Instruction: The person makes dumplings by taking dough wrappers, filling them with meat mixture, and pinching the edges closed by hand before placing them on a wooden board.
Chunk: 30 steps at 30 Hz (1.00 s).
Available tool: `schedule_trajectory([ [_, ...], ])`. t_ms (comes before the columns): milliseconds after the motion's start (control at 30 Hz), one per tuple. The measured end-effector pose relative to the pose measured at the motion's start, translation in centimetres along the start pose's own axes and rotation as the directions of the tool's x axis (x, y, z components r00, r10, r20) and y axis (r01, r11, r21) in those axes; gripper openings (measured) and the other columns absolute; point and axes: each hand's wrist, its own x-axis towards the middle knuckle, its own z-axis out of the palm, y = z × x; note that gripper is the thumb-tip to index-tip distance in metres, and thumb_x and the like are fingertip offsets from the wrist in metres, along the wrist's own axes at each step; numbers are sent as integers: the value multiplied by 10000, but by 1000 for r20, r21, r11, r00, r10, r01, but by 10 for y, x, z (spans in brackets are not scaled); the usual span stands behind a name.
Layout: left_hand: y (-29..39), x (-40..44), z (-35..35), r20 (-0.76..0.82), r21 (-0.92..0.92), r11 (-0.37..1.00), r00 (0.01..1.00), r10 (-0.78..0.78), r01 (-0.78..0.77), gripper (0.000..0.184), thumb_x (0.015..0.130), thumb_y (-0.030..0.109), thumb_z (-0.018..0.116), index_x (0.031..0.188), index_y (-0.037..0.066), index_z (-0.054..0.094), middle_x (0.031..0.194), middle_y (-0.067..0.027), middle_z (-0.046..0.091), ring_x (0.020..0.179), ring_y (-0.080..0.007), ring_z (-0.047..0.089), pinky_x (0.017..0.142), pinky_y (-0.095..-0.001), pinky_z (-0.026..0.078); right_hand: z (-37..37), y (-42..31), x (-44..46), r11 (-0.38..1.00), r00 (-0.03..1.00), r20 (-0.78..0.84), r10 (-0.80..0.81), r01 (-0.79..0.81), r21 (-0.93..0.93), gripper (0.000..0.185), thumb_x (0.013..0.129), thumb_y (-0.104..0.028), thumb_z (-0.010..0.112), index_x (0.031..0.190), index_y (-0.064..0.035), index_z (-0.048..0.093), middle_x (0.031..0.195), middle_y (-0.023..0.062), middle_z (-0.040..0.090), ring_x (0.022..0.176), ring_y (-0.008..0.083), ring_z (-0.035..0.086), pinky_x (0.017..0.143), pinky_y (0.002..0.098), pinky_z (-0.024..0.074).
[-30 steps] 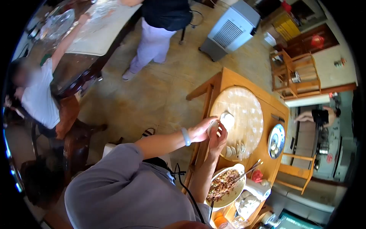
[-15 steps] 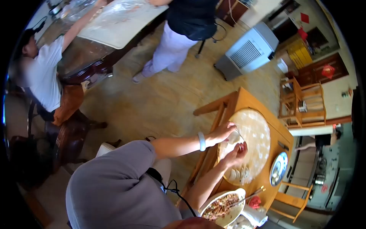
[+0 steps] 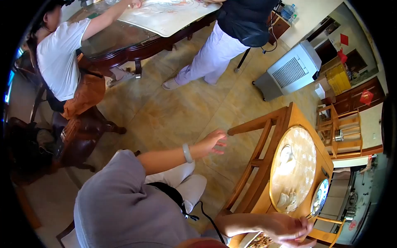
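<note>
My left hand [image 3: 213,142], with a pale bracelet at the wrist, hangs over the floor left of the wooden table, holding nothing, fingers apart. Low in the view, my right hand [image 3: 291,229] reaches across a bowl of chopped filling [image 3: 261,240], most of which it hides. Ends of chopsticks [image 3: 312,214] stick out by its fingers; blur hides whether they grip them. On the round floured board [image 3: 304,169] lies a white piece of dough [image 3: 286,153]. Several folded dumplings [image 3: 287,199] sit in a row near the board's lower edge.
A blue-and-white plate [image 3: 320,197] stands right of the board, with a knife [image 3: 326,172] above it. Two other people work at a dark table with a white sheet [image 3: 165,18]. An air cooler [image 3: 289,70] and wooden chairs [image 3: 347,132] stand beyond.
Both hands have left the dough piece they held over the board; it now lies there. The left drew back leftward, the right moved down to the filling bowl. The view has shifted.
</note>
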Motion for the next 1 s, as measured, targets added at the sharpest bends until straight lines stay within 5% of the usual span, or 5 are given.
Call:
schedule_trajectory([
  [100,-33,-25,-39,-28,-21,999,999,-35,34,446,861,367,537,1188,107,381,1221,-93,419,1071,-233,491,838,-415,486,-12,-21,-56,995,961,258,103,-103,-11,469,892,-136,497,1321,-79,317,826,103,587,645,138,519,613,261,428],
  [267,-69,-72,-113,-81,-76,996,995,-56,50,412,866,359,532,1171,106,419,1234,-92,417,1041,-222,502,852,-418,475,-39,-43,-148,840,653,656,380,-541,52,540,880,-126,541,1349,-104,276,826,61,575,644,92,498,576,236,420],
  [667,52,-213,-135,-90,-260,794,832,547,-550,385,913,340,344,1136,62,491,1003,-100,582,942,-232,558,885,-457,443,-119,-41,-187,699,526,618,584,-713,-54,558,869,-107,529,1352,-99,249,804,53,597,592,84,504,522,223,414],
  [800,93,-264,-115,113,-391,565,571,813,-727,438,898,420,348,1098,71,520,889,-88,573,872,-204,556,901,-534,409,-113,-49,-187,650,518,590,619,-760,-14,573,868,-131,524,1365,-131,240,825,60,608,570,84,505,494,221,406],
  [1000,141,-353,-64,435,-652,258,-73,897,-713,304,909,332,378,869,75,536,530,-32,525,517,-197,555,889,-622,344,-107,-55,-193,603,521,616,590,-792,92,636,847,-156,563,1381,-147,218,827,57,614,522,73,488,432,206,379],
])
